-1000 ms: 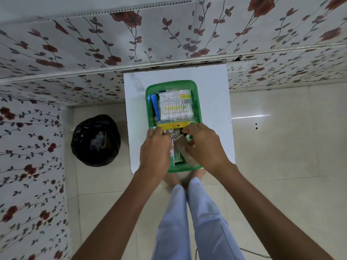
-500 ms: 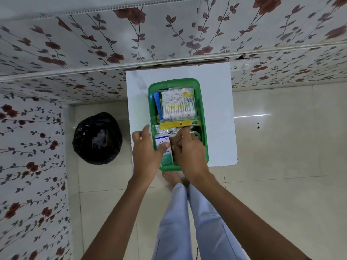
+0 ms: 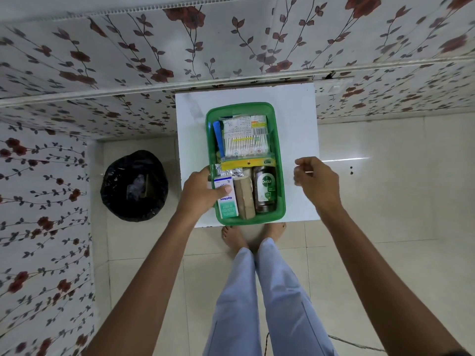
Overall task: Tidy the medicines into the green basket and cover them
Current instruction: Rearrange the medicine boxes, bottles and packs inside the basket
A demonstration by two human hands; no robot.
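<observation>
A: Where is the green basket found, and what is held in it?

B: It is set at the centre of the white table. At its 12 o'clock end a pack of cotton buds is laid, with a blue item at 9 o'clock of that pack. At the 6 o'clock end a white-and-green box, a brown roll and a Dettol bottle are packed side by side.

A: How are the hands placed?

B: The left hand is rested at the basket's 9 o'clock rim, its thumb pressed on the box while the other fingers are curled outside the wall. The right hand is held above the table at 3 o'clock of the basket, apart from it, fingers loosely curled, nothing gripped.

A: Which step is judged to be in hand?

B: The last box is being settled; the packing looks nearly complete. No medicines are seen loose on the table.

A: What is called for next?

B: A cover is required, yet none can be seen here. It would have to be fetched and laid over the basket.
</observation>
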